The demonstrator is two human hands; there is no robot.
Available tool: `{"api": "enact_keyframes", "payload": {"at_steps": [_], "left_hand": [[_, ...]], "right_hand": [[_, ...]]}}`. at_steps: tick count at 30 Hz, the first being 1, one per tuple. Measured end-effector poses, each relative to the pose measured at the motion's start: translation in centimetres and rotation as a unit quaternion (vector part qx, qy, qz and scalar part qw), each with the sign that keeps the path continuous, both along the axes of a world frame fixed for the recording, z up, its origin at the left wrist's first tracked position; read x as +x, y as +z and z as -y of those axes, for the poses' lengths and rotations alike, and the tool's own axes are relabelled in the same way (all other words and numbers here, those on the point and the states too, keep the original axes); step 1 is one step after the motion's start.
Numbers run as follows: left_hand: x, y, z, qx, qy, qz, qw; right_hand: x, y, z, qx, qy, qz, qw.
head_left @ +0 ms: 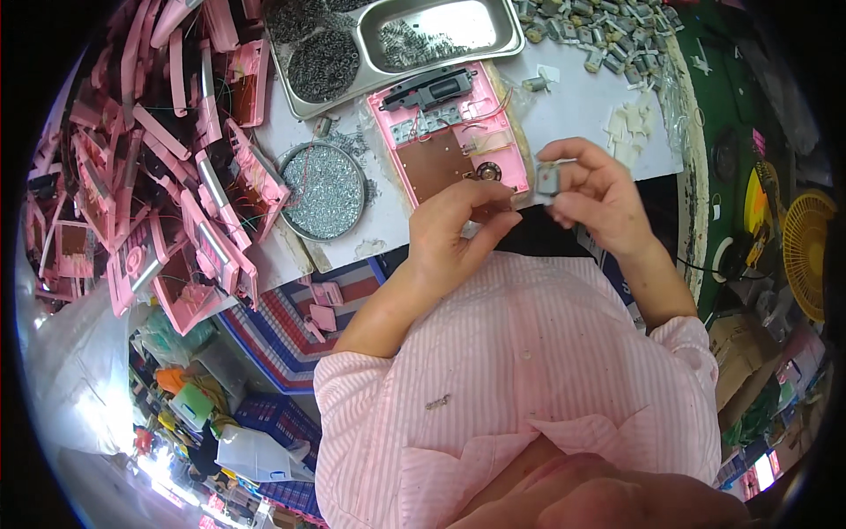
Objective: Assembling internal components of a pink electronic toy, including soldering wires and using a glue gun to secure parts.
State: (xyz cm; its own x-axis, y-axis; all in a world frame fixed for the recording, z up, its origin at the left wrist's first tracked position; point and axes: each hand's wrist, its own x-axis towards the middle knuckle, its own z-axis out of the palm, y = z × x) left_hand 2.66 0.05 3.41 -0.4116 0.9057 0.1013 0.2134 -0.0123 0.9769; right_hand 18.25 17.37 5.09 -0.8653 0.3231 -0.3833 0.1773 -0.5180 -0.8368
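– What does the head view give you?
– I have the right hand (599,189) pinching a grey motor (548,181) between thumb and fingers, just off the near right corner of the pink case (481,85). The case lies at the near edge of the bench (573,97).
– And the left hand (449,229)?
– Fingertips drawn together at that same corner; I can't tell whether they grip anything.
– Which step?
– Handling the motor beside the case, I'd judge. The next move calls for checking which way it faces.
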Motion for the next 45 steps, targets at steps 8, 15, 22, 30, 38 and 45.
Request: {"api": "enact_keyframes", "payload": {"at_steps": [8,15,22,30,38,45], "left_hand": [[0.3,-0.7,0.6,0.035,-0.002,-0.027,0.999],[0.7,-0.9,0.4,0.03,0.008,0.036,0.999],[0.3,-1.1,0.6,0.038,-0.006,-0.105,0.994],[1.0,-1.6,0.4,0.117,0.054,-0.054,0.99],[0.4,-0.8,0.2,0.077,0.016,-0.006,0.997],[0.9,-1.6,-0.4,0.099,0.051,0.019,0.994]], "right_hand": [[-1.2,-0.9,1.0,-0.128,0.038,-0.036,0.99],[-0.7,-1.3,1.6,0.109,0.04,-0.046,0.992],[-1.5,0.5,0.5,0.49,0.078,-0.092,0.863],[-1.4,-0.4,0.1,0.566,0.044,-0.199,0.799],[-1.3,-0.9,0.4,0.57,0.019,-0.225,0.79],[-1.5,-1.4,0.6,0.573,0.007,-0.234,0.785]]}}
